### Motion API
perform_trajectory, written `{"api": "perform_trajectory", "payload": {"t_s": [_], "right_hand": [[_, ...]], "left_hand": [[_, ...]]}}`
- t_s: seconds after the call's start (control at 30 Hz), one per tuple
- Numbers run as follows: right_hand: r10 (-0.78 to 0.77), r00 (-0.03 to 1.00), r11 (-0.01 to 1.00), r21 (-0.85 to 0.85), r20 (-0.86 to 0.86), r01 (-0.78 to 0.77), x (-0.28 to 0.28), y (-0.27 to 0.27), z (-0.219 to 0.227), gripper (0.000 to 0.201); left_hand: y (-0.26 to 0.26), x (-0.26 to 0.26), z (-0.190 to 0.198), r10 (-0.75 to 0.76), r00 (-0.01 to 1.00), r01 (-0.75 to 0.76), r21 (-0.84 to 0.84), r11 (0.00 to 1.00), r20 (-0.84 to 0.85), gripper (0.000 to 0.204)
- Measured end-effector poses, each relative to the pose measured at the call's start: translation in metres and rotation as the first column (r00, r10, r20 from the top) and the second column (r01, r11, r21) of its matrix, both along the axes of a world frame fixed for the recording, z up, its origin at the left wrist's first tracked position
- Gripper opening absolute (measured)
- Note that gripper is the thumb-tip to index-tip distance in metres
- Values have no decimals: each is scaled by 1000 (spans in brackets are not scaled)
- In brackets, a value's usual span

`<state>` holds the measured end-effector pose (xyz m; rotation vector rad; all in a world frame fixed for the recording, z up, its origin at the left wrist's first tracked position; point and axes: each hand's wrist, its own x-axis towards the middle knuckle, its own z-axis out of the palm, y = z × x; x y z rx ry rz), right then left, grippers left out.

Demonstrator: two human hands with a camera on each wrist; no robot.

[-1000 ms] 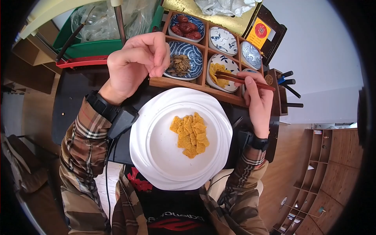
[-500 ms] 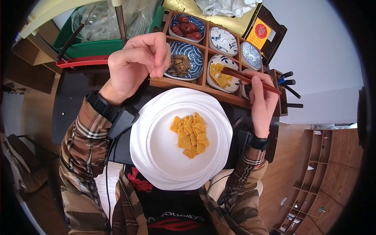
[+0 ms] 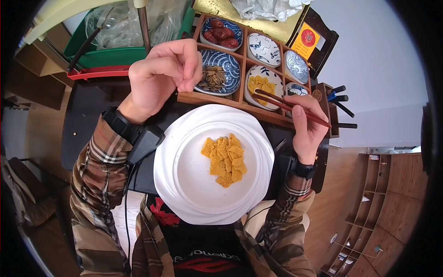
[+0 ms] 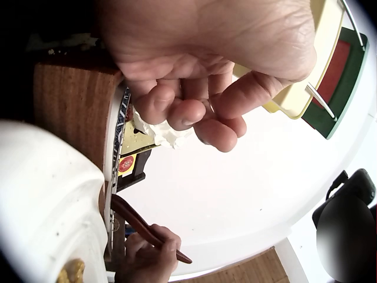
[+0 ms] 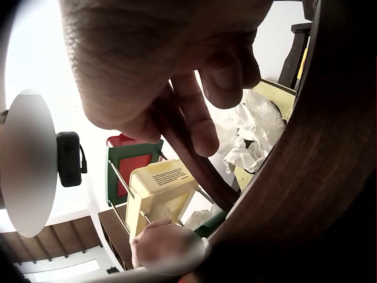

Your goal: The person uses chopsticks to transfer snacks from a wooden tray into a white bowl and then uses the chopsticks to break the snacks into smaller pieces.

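Note:
My right hand (image 3: 310, 122) holds reddish-brown wooden tongs (image 3: 295, 107), their two arms spread at the tips. The tips overlap the near part of a white bowl (image 3: 276, 83) with blue leaf patterns, beside its yellow flakes (image 3: 260, 84). My left hand (image 3: 159, 76) is raised left of a blue bowl (image 3: 230, 64) of brown seeds (image 3: 212, 77). Its fingers are loosely curled, with thumb and forefinger close together; nothing shows in its grasp. Below both hands, a large white plate (image 3: 194, 194) bears a cluster of golden crisp pieces (image 3: 226, 159).
The bowls sit in a divided wooden tray (image 3: 207, 99), which also carries red dates (image 3: 221, 33) in a blue bowl. A green bin (image 3: 99, 60) with plastic bags is at upper left. A dark pen holder (image 3: 325, 94) stands right of the tray.
The tongs rose from the flakes with their arms together, then came back down toward the bowl's near side with the tips apart. My left hand has barely moved.

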<state>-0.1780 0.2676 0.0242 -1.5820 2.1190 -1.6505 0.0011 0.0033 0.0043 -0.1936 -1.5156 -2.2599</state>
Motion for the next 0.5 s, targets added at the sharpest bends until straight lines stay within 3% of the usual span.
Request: {"api": "perform_trajectory", "payload": {"t_s": [0.23, 0.5], "right_hand": [[0, 1000, 999, 37, -28, 1, 0, 0, 1, 13], [-121, 988, 990, 66, -100, 128, 0, -5, 0, 14]], "left_hand": [[-1, -1, -1, -8, 1000, 8, 2, 1000, -8, 10], [-1, -1, -2, -3, 1000, 3, -4, 1000, -4, 9]]}}
